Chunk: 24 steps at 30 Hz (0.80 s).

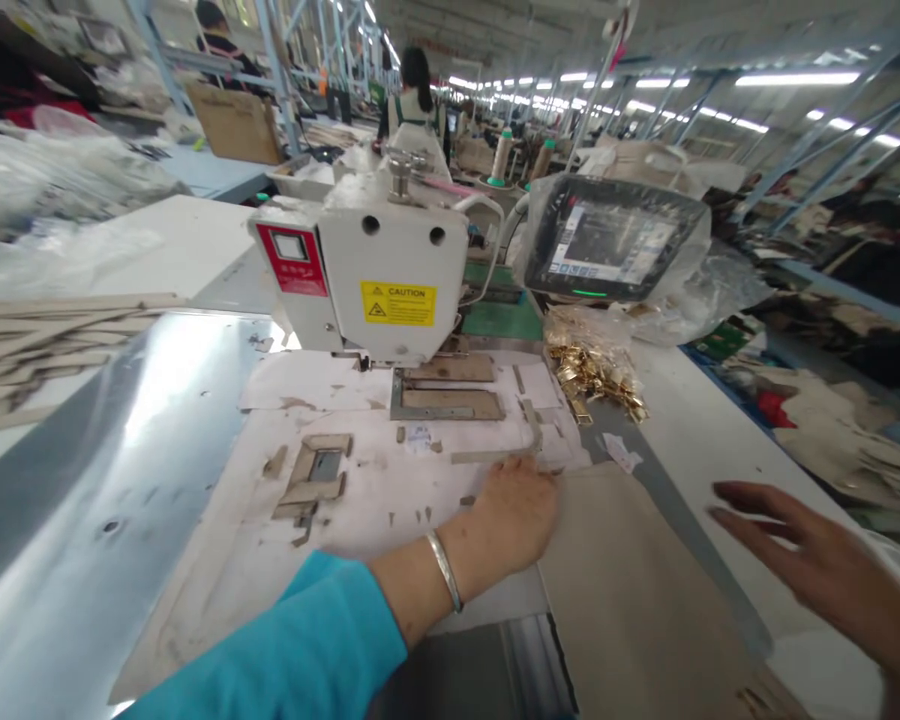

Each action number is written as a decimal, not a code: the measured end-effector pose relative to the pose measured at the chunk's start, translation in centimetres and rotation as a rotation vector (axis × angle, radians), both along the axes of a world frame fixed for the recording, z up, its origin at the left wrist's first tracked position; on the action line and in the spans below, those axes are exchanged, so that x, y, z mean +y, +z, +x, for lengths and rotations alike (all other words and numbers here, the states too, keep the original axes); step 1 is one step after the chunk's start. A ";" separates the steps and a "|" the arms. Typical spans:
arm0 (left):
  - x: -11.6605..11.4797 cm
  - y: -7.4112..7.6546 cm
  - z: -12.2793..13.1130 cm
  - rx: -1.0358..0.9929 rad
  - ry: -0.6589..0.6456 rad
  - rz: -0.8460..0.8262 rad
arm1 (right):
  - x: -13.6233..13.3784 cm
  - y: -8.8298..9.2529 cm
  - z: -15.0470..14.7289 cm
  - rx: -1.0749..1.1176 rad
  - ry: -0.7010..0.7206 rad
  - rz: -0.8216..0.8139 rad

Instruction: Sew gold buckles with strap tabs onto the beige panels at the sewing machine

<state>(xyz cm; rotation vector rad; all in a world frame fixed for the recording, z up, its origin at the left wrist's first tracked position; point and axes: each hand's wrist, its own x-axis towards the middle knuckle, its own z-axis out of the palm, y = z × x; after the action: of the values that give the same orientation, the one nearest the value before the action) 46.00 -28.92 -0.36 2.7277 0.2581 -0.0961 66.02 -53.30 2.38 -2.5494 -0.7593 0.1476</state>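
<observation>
My left hand [511, 515], in a teal sleeve with a silver bangle, rests palm down on the edge of a beige fabric sheet [630, 600] lying on the sewing table; whether its fingers pinch the fabric is hidden. My right hand [802, 555] hovers open above the table to the right of the sheet, fingers spread, holding nothing. In front stands a white sewing machine [379, 270] with a yellow caution label. Under its head sits a metal clamp frame [446, 400] on a taped white template [360, 480].
A plastic-wrapped touchscreen [607, 240] stands right of the machine. A pile of gold metal buckles [596, 370] lies below it. Stacked beige strips [37, 350] sit at far left beside a shiny metal plate [120, 450]. A person [416, 95] works in the background.
</observation>
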 end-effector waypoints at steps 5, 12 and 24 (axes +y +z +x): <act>0.3 -0.4 -0.4 -0.038 0.042 -0.022 | 3.7 -4.1 -1.3 0.088 0.090 -0.147; 0.8 -0.5 -0.3 -0.021 0.026 -0.030 | 3.6 -4.8 -3.1 0.046 0.029 -0.094; 0.7 0.6 0.4 0.074 0.033 -0.073 | 3.2 -5.2 -4.3 -0.027 -0.027 -0.038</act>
<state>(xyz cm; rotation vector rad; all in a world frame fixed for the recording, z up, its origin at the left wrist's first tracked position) 46.42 -28.19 0.29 2.6491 0.3147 -0.1937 61.76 -50.06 -2.80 -2.6014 -0.7379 0.1206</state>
